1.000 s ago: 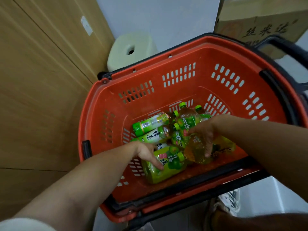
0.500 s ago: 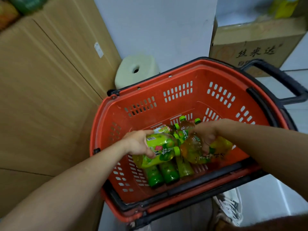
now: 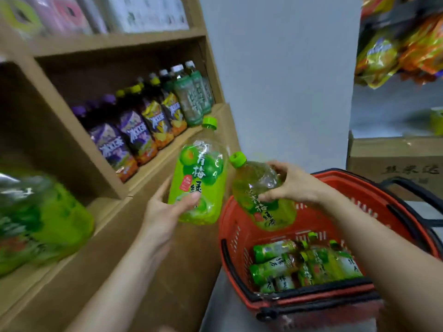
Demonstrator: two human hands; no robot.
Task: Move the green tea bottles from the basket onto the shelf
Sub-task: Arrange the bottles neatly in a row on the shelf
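Before the shelf [image 3: 143, 174], my left hand [image 3: 165, 207] grips an upright bottle [image 3: 201, 178]; my right hand [image 3: 292, 183] grips a tilted bottle [image 3: 263, 204] above the basket [image 3: 236, 226].

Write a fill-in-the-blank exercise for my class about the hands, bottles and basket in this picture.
The left hand holds the first bottle, which has a ____ cap.
The right hand holds the second bottle over the ____ basket.
The other bottles lie on their ____ in the basket.
Missing words: green, red, sides.
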